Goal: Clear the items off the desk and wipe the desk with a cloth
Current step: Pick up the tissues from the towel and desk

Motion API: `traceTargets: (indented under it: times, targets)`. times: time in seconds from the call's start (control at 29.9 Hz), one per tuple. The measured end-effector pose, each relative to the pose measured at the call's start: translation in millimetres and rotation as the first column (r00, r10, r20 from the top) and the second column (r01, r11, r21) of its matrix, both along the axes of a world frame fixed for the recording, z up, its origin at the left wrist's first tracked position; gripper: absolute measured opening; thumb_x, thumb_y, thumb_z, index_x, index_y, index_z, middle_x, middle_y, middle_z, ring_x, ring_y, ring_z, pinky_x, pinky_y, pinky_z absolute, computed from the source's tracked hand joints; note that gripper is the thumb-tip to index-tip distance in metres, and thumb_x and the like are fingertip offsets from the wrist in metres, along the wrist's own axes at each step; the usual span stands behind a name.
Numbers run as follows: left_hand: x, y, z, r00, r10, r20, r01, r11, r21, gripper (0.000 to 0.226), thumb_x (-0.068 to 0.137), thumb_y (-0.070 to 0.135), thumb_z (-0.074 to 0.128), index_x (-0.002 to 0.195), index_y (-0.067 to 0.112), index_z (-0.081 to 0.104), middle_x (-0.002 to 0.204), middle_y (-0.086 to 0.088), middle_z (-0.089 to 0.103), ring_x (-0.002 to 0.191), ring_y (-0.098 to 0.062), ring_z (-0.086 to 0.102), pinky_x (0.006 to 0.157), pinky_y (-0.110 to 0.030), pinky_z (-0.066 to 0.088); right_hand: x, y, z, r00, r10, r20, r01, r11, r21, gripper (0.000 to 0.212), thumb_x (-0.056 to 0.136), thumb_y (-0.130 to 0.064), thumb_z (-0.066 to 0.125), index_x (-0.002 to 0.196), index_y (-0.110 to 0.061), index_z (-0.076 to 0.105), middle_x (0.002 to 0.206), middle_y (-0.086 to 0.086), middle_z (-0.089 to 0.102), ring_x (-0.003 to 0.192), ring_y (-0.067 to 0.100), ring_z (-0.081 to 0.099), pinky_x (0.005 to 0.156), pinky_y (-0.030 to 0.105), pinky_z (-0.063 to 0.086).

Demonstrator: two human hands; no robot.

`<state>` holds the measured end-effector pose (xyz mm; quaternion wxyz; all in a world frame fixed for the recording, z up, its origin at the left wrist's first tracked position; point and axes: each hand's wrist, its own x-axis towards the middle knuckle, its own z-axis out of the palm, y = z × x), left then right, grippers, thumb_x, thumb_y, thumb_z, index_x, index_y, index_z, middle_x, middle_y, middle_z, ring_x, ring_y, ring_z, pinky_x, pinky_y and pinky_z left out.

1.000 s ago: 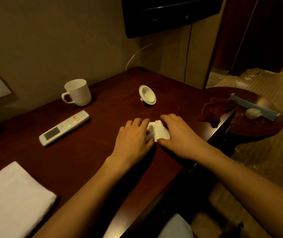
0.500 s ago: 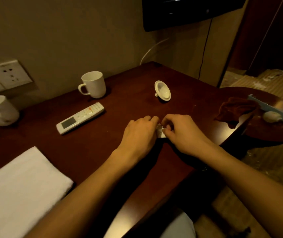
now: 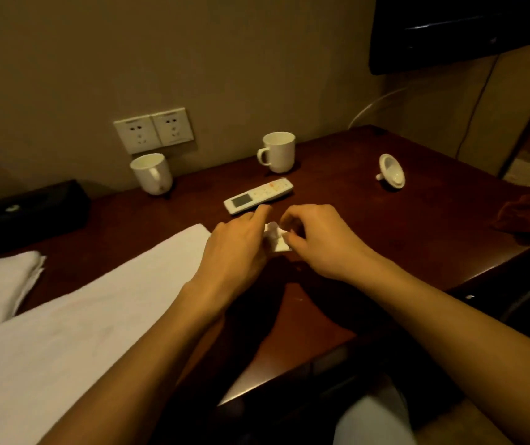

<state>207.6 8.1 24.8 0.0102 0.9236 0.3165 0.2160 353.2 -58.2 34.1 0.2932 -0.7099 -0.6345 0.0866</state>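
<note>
Step in hand: gathering up a small crumpled white tissue [image 3: 276, 237], one of the loose items to be cleared off the desk [image 3: 434, 200].
Tissue position: on the desk, just in front of the remote control [image 3: 259, 195] on the person's side, and squarely between the two hands.
Left hand [image 3: 238, 248]: fingers bent, touching the tissue's left edge; whether it truly grips it I cannot tell.
Right hand [image 3: 318, 239]: fingers and thumb curled, pinching the tissue's right side.
Nearer hand: neither; both meet at the tissue, so the lift can go to either.
Tissue axis: a wad with no clear long axis.
Remote control axis: runs left-near to right-far, just beyond the left hand's fingertips.
Still to clear: two mugs behind the remote control, one back-left [image 3: 152, 173], one back-right [image 3: 278, 151]; a small white lid [image 3: 392, 171] far right of it.
</note>
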Motion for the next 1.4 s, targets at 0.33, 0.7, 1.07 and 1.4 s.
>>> traceTargets:
  times: [0.33,0.7,1.07,1.4]
  targets:
    - [-155,-17,11,0.963,0.254,0.091,-0.258,0.965,0.034,0.029,0.093,0.023,0.057,0.12,0.021,0.047,0.107,-0.002,0.064,0.087,-0.022,0.062,0.073,-0.041,0.053,-143,23,19,0.962,0.25,0.111,-0.255,0.966,0.037,0.019,0.091,-0.019,0.059,0.11,-0.018,0.065,0.087,-0.004,0.065,0.076,0.011,0.058,0.069,0.028,0.049]
    - [-346,-70,13,0.761,0.631,0.152,-0.636,0.772,-0.02,0.029,0.095,0.025,0.053,0.123,0.022,0.047,0.1,0.0,0.065,0.079,-0.017,0.061,0.075,-0.035,0.053,-339,25,21,0.794,0.595,0.121,-0.602,0.798,0.031,0.021,0.093,-0.017,0.06,0.114,-0.013,0.065,0.099,0.003,0.066,0.078,0.012,0.058,0.061,0.013,0.038]
    - [-514,-167,-2,0.478,0.86,0.177,-0.86,0.499,-0.103,0.037,0.092,0.022,0.056,0.127,0.023,0.046,0.11,0.001,0.063,0.092,-0.019,0.061,0.078,-0.038,0.05,-527,-19,9,0.522,0.841,0.143,-0.849,0.528,-0.011,0.018,0.093,-0.017,0.06,0.11,-0.014,0.066,0.1,0.002,0.066,0.078,0.011,0.056,0.066,0.016,0.044]
    - [-611,-247,-46,0.251,0.949,0.189,-0.93,0.291,-0.226,0.033,0.091,0.02,0.057,0.123,0.019,0.05,0.101,-0.002,0.062,0.087,-0.023,0.061,0.071,-0.037,0.048,-642,-74,-23,0.282,0.95,0.134,-0.951,0.295,-0.091,0.021,0.091,-0.011,0.056,0.11,-0.011,0.065,0.104,0.004,0.066,0.092,0.02,0.061,0.081,0.039,0.052]
